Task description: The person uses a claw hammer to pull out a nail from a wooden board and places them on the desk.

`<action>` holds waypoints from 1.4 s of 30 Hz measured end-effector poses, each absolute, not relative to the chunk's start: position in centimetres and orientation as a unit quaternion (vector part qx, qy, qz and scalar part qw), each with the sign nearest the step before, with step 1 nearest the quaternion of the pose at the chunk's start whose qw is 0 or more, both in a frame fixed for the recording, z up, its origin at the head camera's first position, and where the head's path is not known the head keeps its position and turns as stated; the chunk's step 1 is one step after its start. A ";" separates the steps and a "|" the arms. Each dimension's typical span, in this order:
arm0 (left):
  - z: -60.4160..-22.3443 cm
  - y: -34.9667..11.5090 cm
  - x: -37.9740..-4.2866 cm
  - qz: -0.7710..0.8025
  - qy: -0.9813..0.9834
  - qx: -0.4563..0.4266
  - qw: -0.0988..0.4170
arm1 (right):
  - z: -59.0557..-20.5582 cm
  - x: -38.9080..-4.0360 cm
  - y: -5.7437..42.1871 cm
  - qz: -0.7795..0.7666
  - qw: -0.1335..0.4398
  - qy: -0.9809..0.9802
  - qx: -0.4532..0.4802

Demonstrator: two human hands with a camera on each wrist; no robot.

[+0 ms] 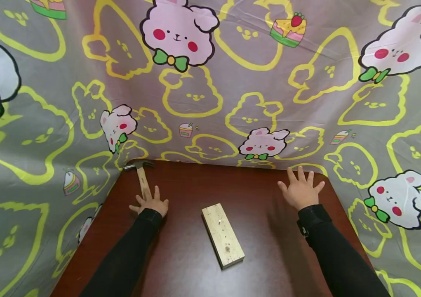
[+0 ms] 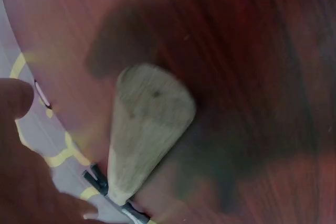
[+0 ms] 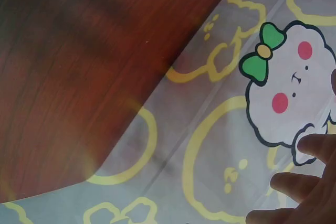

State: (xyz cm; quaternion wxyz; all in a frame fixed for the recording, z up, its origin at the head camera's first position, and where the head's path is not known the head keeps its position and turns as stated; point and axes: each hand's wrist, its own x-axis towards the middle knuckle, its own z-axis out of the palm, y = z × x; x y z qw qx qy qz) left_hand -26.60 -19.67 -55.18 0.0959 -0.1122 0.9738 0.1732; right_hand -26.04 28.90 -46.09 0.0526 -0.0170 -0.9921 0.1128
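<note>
A claw hammer [image 1: 142, 178] lies at the far left of the table, its metal head toward the back edge and its wooden handle [image 2: 149, 124] toward me. Over the near end of that handle my left hand [image 1: 152, 205] is spread, fingers apart; the left wrist view shows a gap between hand and handle. Near the table's middle lies a pale wooden block [image 1: 223, 236], set at a slant, with what looks like a nail [image 1: 219, 222] in its top. My right hand [image 1: 301, 193] hovers with spread fingers [image 3: 296, 186] near the far right corner, holding nothing.
The dark red-brown table [image 1: 184, 185] has rounded far corners. A grey cloth [image 1: 195, 123] printed with rabbits and yellow outlines hangs close behind it and along both sides. Both forearms reach in from the front, in black sleeves [image 1: 125, 255].
</note>
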 end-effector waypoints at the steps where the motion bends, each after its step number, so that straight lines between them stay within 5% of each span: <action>1: -55.6 -19.7 -26.6 0.167 0.974 -0.107 0.107 | -46.2 -26.0 29.0 0.114 0.051 -0.992 -0.019; 6: -57.5 -19.9 -27.0 0.141 0.979 -0.069 0.133 | -46.6 -25.7 29.3 0.118 0.042 -0.992 -0.016; 13: -58.3 -20.4 -26.6 0.138 0.987 -0.052 0.056 | -46.7 -25.5 29.1 0.124 0.019 -0.992 -0.016; 42: -55.2 -26.3 -23.9 0.164 0.980 -0.112 0.011 | -46.9 -25.5 27.9 0.131 -0.013 -0.991 -0.007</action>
